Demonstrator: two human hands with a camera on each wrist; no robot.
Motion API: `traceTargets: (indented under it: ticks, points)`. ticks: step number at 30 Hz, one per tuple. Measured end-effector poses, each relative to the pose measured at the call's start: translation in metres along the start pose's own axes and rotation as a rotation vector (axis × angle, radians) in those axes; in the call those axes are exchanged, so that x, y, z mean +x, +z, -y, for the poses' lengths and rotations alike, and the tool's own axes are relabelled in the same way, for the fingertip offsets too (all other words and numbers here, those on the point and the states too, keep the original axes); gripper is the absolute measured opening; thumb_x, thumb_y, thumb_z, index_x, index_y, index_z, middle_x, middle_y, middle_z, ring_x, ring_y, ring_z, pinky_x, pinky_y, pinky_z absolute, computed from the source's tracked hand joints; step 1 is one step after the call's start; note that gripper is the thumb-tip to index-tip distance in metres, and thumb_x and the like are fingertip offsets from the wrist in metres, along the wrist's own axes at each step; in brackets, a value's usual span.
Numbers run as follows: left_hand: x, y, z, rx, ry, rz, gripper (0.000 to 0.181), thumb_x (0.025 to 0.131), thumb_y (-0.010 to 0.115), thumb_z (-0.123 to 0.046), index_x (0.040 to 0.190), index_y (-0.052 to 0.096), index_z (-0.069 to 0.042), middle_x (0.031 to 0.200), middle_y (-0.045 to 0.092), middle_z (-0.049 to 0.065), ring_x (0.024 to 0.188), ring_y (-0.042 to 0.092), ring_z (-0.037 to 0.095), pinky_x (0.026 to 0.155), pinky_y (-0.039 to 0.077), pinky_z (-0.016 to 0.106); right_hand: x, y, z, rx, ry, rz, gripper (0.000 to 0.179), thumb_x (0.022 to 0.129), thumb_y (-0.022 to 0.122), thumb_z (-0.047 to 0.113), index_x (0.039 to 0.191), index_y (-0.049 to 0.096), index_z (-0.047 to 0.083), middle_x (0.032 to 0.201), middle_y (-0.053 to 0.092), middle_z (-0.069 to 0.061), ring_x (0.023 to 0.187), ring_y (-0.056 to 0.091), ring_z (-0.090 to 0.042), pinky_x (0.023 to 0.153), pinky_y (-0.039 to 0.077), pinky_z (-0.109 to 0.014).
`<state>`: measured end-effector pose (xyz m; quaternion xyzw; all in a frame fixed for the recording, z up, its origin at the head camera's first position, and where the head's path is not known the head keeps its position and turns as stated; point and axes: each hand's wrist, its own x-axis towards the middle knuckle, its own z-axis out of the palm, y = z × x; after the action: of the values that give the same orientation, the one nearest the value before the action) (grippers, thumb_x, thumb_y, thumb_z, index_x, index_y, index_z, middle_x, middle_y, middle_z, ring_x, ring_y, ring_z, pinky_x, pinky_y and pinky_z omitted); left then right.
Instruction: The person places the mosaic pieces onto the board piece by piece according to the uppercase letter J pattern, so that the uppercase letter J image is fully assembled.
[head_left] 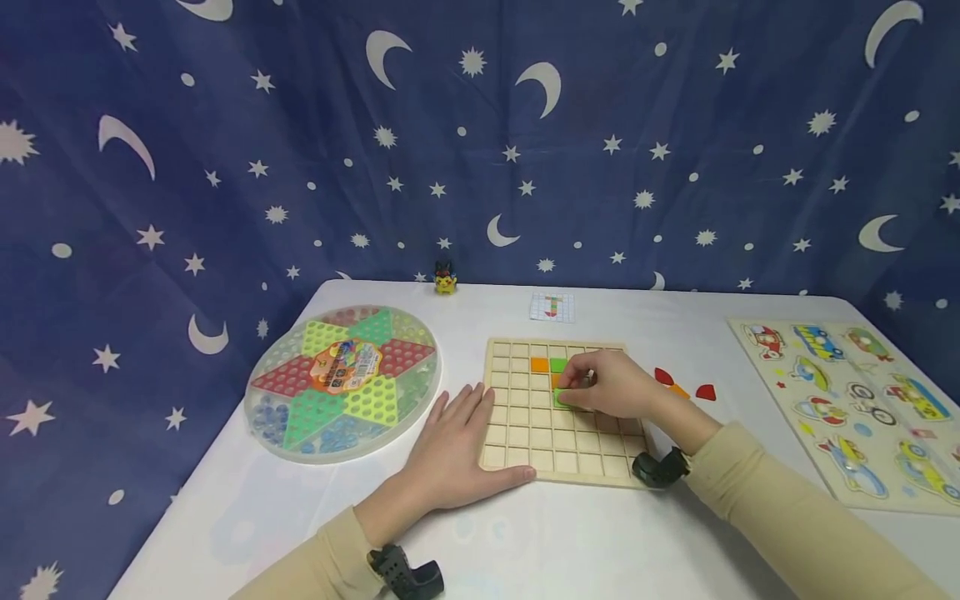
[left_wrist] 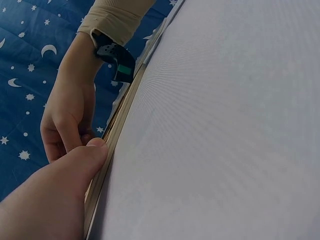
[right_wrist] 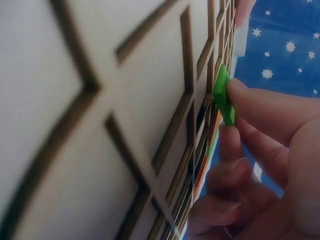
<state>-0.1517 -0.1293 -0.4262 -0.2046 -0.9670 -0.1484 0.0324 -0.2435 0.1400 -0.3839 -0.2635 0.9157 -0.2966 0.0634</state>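
Observation:
A wooden grid board [head_left: 517, 436] lies on the table in front of me. Over its upper middle, my right hand [head_left: 611, 383] pinches a small green square tile [right_wrist: 223, 95] between thumb and fingertips, held tilted close over the grid. Just beyond it, an orange tile [head_left: 539, 364] and another green tile [head_left: 558, 365] sit in cells of the board, and a second orange tile [head_left: 556, 381] is partly hidden by the fingers. My left hand [head_left: 453, 454] lies with straight fingers along the board's left edge, its thumb [left_wrist: 92, 152] at the near edge.
Red and orange pieces [head_left: 705, 392] lie right of the board. Behind it is a small pattern card [head_left: 552, 307], with a yellow figurine [head_left: 446, 279] farther left. A round Chinese checkers set [head_left: 345, 383] stands left, a picture puzzle board [head_left: 862, 417] right.

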Motion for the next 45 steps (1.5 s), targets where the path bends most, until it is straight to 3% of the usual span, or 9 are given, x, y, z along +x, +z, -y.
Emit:
traceTargets:
  ticks: [10,17,25,31,36,42,45]
  points:
    - [-0.001,-0.002,-0.001,-0.003,0.016,-0.013,0.121,0.080,0.042,-0.093,0.160,0.031,-0.003,0.165,0.030,0.016,0.153,0.022,0.031,0.123,0.008,0.053,-0.001,0.000,0.007,-0.036,0.005,-0.006,0.014,0.086,0.085,0.021,0.080,0.073,0.023,0.077,0.065,0.010,0.076,0.055,-0.016,0.070,0.046,-0.034]
    - [-0.002,-0.001,-0.001,-0.015,0.014,-0.011,0.121,0.081,0.043,-0.093,0.161,0.031,-0.003,0.165,0.030,0.016,0.154,0.022,0.031,0.123,0.009,0.053,-0.003,-0.002,0.000,-0.035,-0.021,-0.004,0.013,0.088,0.084,0.024,0.080,0.073,0.024,0.073,0.062,0.009,0.071,0.055,-0.015,0.065,0.047,-0.032]
    - [-0.001,-0.001,-0.001,-0.016,0.016,-0.014,0.121,0.080,0.042,-0.093,0.161,0.031,-0.003,0.165,0.030,0.016,0.154,0.022,0.031,0.123,0.009,0.053,-0.014,-0.021,-0.013,-0.026,0.097,-0.003,0.013,0.094,0.077,0.031,0.088,0.073,0.020,0.080,0.062,0.005,0.068,0.052,-0.017,0.056,0.045,-0.031]
    - [-0.001,-0.002,-0.002,-0.018,0.009,-0.015,0.121,0.080,0.043,-0.093,0.161,0.031,-0.003,0.165,0.030,0.016,0.154,0.021,0.031,0.124,0.008,0.053,-0.022,-0.036,-0.026,-0.043,0.139,-0.032,0.018,0.099,0.070,0.034,0.089,0.075,0.019,0.073,0.061,0.005,0.061,0.051,-0.018,0.051,0.042,-0.030]
    - [-0.001,-0.003,-0.002,-0.013,0.010,-0.012,0.122,0.080,0.042,-0.093,0.161,0.030,-0.003,0.165,0.029,0.016,0.154,0.021,0.031,0.124,0.007,0.052,-0.030,-0.048,-0.039,-0.081,0.156,-0.068,0.022,0.101,0.067,0.036,0.092,0.076,0.018,0.072,0.058,0.005,0.062,0.050,-0.018,0.051,0.041,-0.032]
    - [-0.002,-0.003,-0.002,-0.006,0.016,-0.015,0.122,0.080,0.041,-0.093,0.161,0.031,-0.002,0.165,0.030,0.017,0.154,0.022,0.032,0.124,0.008,0.053,-0.041,-0.059,-0.055,-0.060,0.200,-0.059,0.021,0.103,0.064,0.029,0.105,0.074,0.010,0.061,0.058,-0.001,0.053,0.054,-0.019,0.050,0.045,-0.034]
    - [-0.002,-0.003,-0.002,-0.003,0.017,-0.016,0.122,0.080,0.041,-0.094,0.160,0.031,-0.002,0.165,0.030,0.017,0.153,0.022,0.032,0.124,0.008,0.053,-0.046,-0.063,-0.062,-0.090,0.207,-0.075,0.020,0.101,0.066,0.026,0.108,0.074,0.009,0.073,0.065,-0.001,0.064,0.057,-0.020,0.056,0.047,-0.034]
